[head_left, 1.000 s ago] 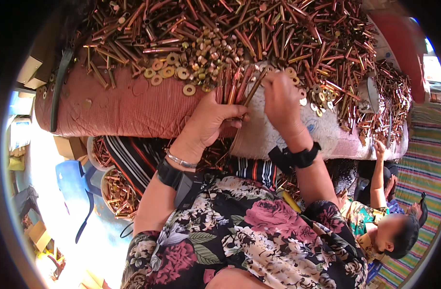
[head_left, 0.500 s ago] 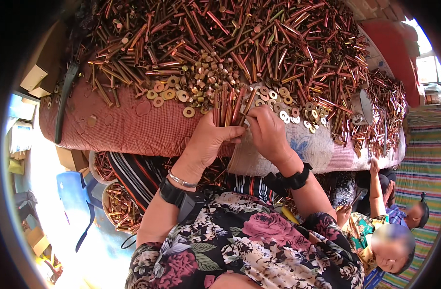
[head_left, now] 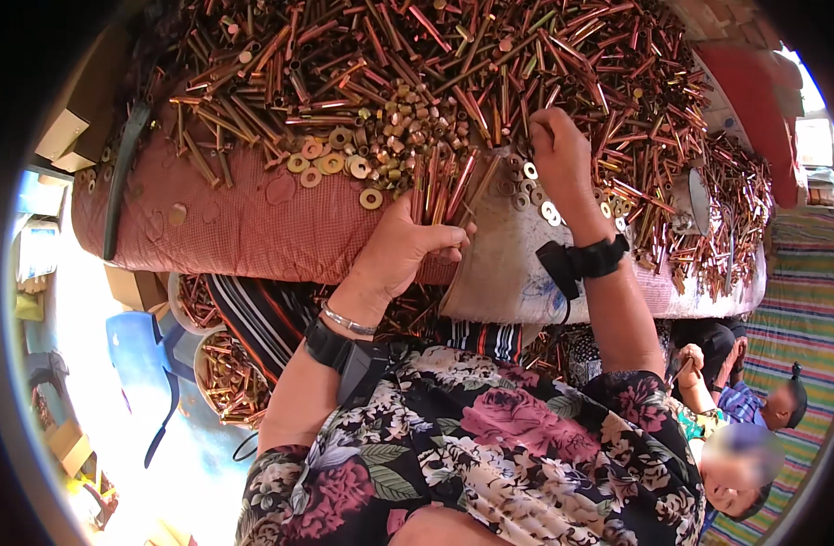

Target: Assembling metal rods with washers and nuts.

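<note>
My left hand (head_left: 408, 247) is closed around a bundle of thin copper-coloured tubes (head_left: 446, 185), held upright at the near edge of the table. My right hand (head_left: 562, 162) reaches further out into the big pile of copper tubes (head_left: 490, 73), fingers curled down among them; whether it grips one is hidden. Brass washers (head_left: 330, 164) lie scattered just left of the bundle. Both wrists wear black bands, and the left also has a silver bangle.
The tubes lie on a table covered with a reddish cloth (head_left: 235, 227) and a pale cloth (head_left: 508, 264). A bowl of more tubes (head_left: 230, 378) stands below at my left, next to a blue plastic chair (head_left: 144, 355). A child (head_left: 753, 428) sits at the lower right.
My right hand has left the bundle and moved up and right into the pile. My left hand still holds the tubes.
</note>
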The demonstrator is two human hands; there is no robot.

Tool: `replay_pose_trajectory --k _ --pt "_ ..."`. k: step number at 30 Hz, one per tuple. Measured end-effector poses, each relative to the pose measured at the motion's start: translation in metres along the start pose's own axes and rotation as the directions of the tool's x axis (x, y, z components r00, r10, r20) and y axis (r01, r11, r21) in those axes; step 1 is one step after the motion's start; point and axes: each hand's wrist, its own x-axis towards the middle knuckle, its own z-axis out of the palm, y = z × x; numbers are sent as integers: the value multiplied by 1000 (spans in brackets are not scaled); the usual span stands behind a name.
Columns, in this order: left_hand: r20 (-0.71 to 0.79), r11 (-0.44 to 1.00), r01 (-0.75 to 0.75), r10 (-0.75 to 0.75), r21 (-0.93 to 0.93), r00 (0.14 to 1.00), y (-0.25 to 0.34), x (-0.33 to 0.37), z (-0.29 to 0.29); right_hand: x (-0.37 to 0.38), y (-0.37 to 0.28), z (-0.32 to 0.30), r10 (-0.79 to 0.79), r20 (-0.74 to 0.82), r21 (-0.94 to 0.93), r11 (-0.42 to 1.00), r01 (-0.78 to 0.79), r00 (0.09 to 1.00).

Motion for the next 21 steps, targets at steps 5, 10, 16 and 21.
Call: replay_pose_trajectory --k 5,10,16,21 --pt "-14 999 41 -41 -18 999 4 1 2 -41 -21 17 2 -79 -20 1000 -3 997" --pt "12 1000 28 -28 -2 1000 1 4 -1 -54 -22 27 -5 -83 -60 998 0 997" --pt "14 1000 9 -10 11 1000 3 4 2 -56 -18 29 10 -103 -53 998 -15 995" --pt "-5 1000 7 -7 14 1000 4 1 2 -53 -21 31 0 -138 -34 999 -5 990"
